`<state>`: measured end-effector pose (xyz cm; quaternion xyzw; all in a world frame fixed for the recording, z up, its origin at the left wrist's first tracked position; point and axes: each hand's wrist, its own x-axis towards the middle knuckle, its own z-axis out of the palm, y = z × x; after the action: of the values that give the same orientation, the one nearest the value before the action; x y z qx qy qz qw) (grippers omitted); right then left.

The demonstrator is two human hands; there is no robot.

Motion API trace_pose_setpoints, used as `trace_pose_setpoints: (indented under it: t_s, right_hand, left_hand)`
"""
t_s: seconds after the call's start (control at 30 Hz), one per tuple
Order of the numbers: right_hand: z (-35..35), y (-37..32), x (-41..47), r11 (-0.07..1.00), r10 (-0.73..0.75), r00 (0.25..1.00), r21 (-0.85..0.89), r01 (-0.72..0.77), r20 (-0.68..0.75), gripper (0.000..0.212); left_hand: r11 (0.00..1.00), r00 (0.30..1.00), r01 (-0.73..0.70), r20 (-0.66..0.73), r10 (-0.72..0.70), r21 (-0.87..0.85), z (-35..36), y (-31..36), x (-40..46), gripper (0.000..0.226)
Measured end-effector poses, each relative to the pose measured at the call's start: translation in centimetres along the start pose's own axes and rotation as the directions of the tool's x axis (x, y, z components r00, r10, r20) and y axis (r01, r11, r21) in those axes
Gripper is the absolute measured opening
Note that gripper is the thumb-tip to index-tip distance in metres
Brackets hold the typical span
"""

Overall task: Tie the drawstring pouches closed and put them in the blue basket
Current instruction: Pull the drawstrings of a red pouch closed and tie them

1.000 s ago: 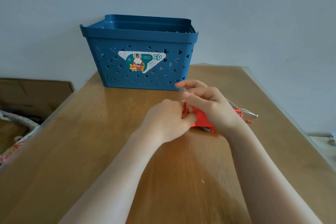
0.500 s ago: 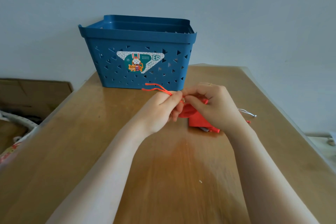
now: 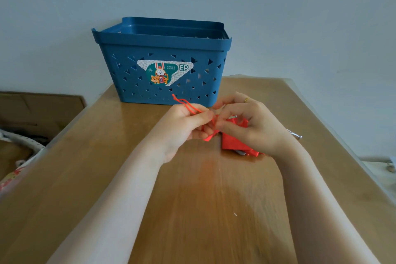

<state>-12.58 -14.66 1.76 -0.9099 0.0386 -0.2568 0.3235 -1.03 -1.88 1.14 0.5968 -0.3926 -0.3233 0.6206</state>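
Note:
A red drawstring pouch (image 3: pixel 232 142) lies on the wooden table (image 3: pixel 192 199) in front of the blue basket (image 3: pixel 162 49). My left hand (image 3: pixel 184 126) pinches the pouch's red drawstring (image 3: pixel 186 104), whose loose ends stick up toward the basket. My right hand (image 3: pixel 252 126) grips the gathered mouth of the pouch right beside the left fingers. More red fabric and a grey edge (image 3: pixel 241 152) show under my right wrist. A silvery cord (image 3: pixel 296 134) pokes out to the right of my right hand. The inside of the basket is hidden.
The basket stands at the table's far edge against a pale wall. A cardboard box (image 3: pixel 40 111) and patterned cloth (image 3: pixel 15 169) lie beyond the table's left edge. A white ledge (image 3: pixel 383 165) sits past the right edge.
My hands lifted the pouch mouth off the table. The left hand drew the red drawstring out to the left, so its ends now stick up in front of the basket.

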Motion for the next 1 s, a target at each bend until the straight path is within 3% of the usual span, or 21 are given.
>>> trace_pose_setpoints:
  t_s: [0.17,0.27,0.43,0.57,0.7,0.8,0.93,1.0]
  right_hand:
    - [0.0,-0.7,-0.2,0.935,0.089,0.996,0.345,-0.079,-0.012,0.019]
    - [0.2,-0.8,-0.4,0.953,0.065,0.993,0.288,-0.092,0.102,0.027]
    - [-0.2,-0.7,-0.2,0.954,0.169,0.984,0.240,-0.179,0.061,0.015]
    - [-0.3,-0.4,-0.1,0.964,0.241,0.970,0.125,-0.235,-0.036,0.012]
    - [-0.5,-0.8,-0.1,0.944,0.272,0.960,0.213,-0.252,-0.071,0.015]
    - [-0.6,-1.3,-0.1,0.927,0.269,0.962,0.281,-0.248,-0.039,0.015]
    - [0.0,-1.6,0.0,0.940,0.259,0.965,0.219,-0.261,0.039,0.017]
    - [0.5,-1.7,0.1,0.916,0.299,0.953,0.267,-0.300,0.048,0.022]
  left_hand:
    - [0.999,0.994,-0.031,0.106,0.029,0.019,-0.3,0.5,-0.4,0.014]
    - [0.997,0.994,-0.050,0.090,0.055,-0.057,-0.2,0.7,-0.5,0.018]
    - [0.996,1.000,-0.009,-0.007,0.009,-0.090,0.2,0.6,-0.3,0.010]
    - [0.993,0.991,-0.038,-0.127,0.052,0.112,0.2,0.5,0.0,0.003]
    - [0.954,0.969,-0.116,-0.181,0.170,0.276,-0.2,0.5,-0.2,0.014]
    - [0.935,0.945,-0.173,-0.215,0.246,0.309,0.0,0.3,0.0,0.014]
    - [0.813,0.864,-0.206,-0.288,0.412,0.545,0.2,-0.7,0.7,0.016]
    - [0.747,0.801,-0.251,-0.301,0.517,0.616,0.4,-0.9,0.8,0.018]
